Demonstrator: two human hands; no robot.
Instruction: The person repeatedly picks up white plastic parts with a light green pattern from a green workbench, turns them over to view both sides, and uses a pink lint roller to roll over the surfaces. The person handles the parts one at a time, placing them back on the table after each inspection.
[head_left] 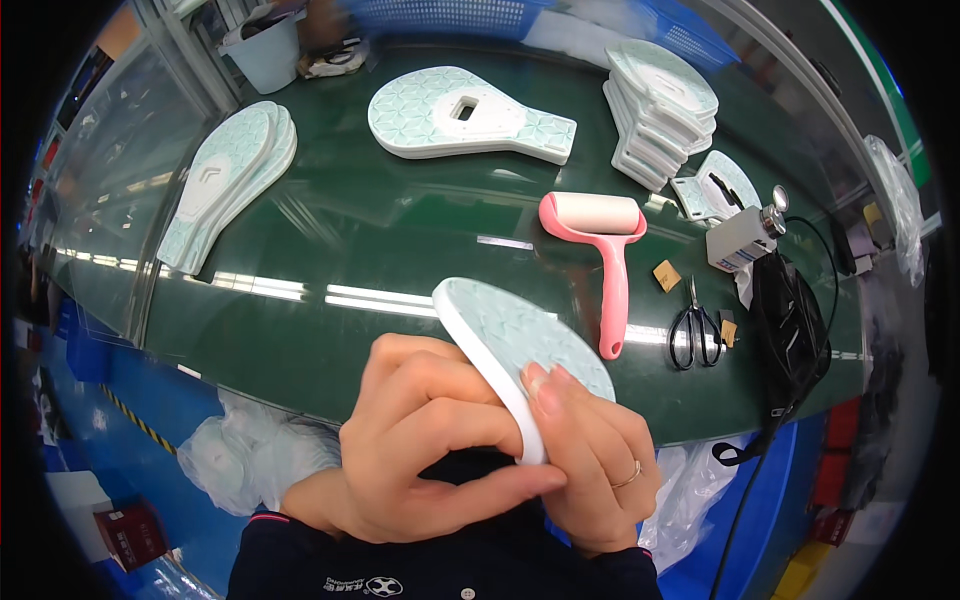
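A paddle-shaped plastic panel [515, 325], pale green with an embossed pattern and a white rim, is tilted up over the table's near edge. My left hand [430, 435] is closed along its white rim, the thumb reaching toward the right hand. On the other side my right hand [595, 455], with a ring on one finger, grips it with fingertips lying on the green face. The panel's lower part is hidden by my hands. Beyond it lies a pink lint roller [612, 270] with a white roll.
Similar panels lie at the back [440, 110], at the left [230, 170] and in a tall stack [660, 110] at the back right. On the right are black-handled scissors [693, 335], a white pump bottle [745, 238] and a black bag [790, 320]. A clear sheet [110, 200] stands at the left.
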